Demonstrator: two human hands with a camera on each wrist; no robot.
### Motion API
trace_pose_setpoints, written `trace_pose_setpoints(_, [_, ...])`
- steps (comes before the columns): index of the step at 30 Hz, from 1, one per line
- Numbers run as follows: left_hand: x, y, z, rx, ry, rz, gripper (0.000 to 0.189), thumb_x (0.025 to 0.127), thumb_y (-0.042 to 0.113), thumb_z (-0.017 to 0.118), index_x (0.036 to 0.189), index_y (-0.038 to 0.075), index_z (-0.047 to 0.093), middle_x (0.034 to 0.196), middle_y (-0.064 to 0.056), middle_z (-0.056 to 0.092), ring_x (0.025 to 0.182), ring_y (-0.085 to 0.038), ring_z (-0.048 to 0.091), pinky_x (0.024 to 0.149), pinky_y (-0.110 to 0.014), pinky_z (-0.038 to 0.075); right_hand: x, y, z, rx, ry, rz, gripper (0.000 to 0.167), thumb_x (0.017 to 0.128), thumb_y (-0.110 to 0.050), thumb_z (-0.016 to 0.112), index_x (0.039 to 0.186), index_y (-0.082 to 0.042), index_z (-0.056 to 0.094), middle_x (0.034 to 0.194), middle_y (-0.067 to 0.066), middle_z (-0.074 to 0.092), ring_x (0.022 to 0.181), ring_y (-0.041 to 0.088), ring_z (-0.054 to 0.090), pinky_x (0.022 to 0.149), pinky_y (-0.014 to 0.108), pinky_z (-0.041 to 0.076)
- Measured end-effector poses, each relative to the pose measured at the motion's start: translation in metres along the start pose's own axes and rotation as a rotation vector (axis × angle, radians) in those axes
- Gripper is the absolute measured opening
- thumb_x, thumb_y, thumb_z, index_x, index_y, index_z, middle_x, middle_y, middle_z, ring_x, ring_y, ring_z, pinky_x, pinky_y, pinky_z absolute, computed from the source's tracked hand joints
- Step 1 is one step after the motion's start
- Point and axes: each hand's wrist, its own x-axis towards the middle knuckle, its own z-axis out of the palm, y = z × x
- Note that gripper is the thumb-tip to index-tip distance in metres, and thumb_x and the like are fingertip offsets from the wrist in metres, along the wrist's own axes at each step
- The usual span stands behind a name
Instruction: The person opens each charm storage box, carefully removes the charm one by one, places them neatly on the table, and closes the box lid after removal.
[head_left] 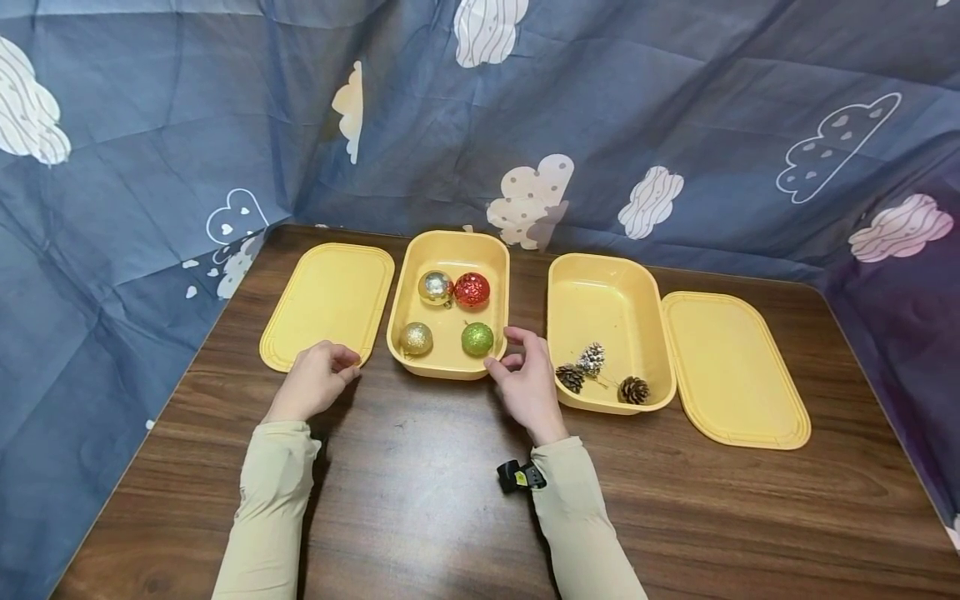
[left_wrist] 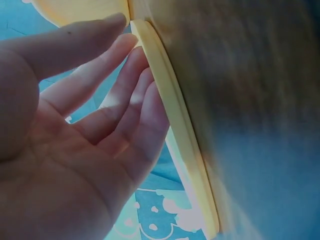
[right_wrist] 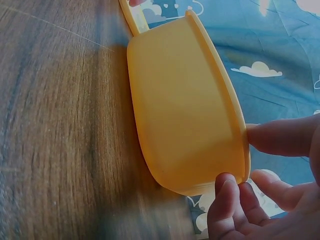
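Cream-sleeved, clamped the right grip on the near right corner of the bauble box, left of the pinecone box; held the left grip apart at the left lid.

**Plastic, Glitter, Wood Grain and Cloth**

Left container and right container: moulded plastic, smooth, low sheen. Left lid and right lid: smooth plastic, satin finish. Silver-gold bauble: polished, mirror-like gloss. Red bauble, green bauble and gold bauble: rough, glitter-coated — sparkling under light. Brown pine cones: rough, woody scales. Silvery pine cone: rough, metallic-looking coating. Tabletop: smooth wood grain, semi-gloss — pale glare visible. Backdrop curtain: creased cloth with a slight sheen. Sleeves: matt cloth.
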Motion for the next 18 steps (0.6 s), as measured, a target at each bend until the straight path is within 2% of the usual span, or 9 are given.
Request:
trace_pose_setpoints(5, [0.0001, -0.0012, 0.0001, 0.004, 0.005, 0.030, 0.022, 0.086, 0.011, 0.068, 0.102, -0.004, 0.069, 0.096, -0.018, 0.067, 0.087, -0.030, 0.066, 0.082, -0.046, 0.052, 0.0004, 0.0012, -0.0001, -0.014, 0.007, -0.027, 0.053, 0.082, -0.006, 0.070, 0.132, -0.001, 0.051, 0.123, 0.015, 0.047, 0.087, 0.019, 0.060, 0.066, 0.021, 0.051])
trace_pose_setpoints(12, [0.0009, -0.0002, 0.0002, -0.007, 0.010, 0.021, 0.024, 0.086, 0.015, 0.069, 0.104, -0.002, 0.069, 0.098, -0.017, 0.068, 0.087, -0.028, 0.065, 0.081, -0.045, 0.051, -0.0001, -0.0008, -0.0015, -0.017, -0.010, -0.015, 0.053, 0.083, -0.006, 0.070, 0.132, -0.003, 0.050, 0.125, 0.015, 0.047, 0.090, 0.021, 0.060, 0.068, 0.022, 0.051])
trace_pose_setpoints(18, [0.0011, 0.0052, 0.0009, -0.035, 0.088, 0.040, 0.025, 0.091, 0.019, 0.064, 0.106, 0.000, 0.069, 0.101, -0.017, 0.068, 0.089, -0.029, 0.066, 0.081, -0.045, 0.053, -0.0022, -0.0035, -0.0031, -0.071, -0.006, -0.048, 0.054, 0.082, -0.010, 0.073, 0.131, -0.004, 0.052, 0.121, 0.015, 0.048, 0.093, 0.023, 0.060, 0.076, 0.029, 0.052])
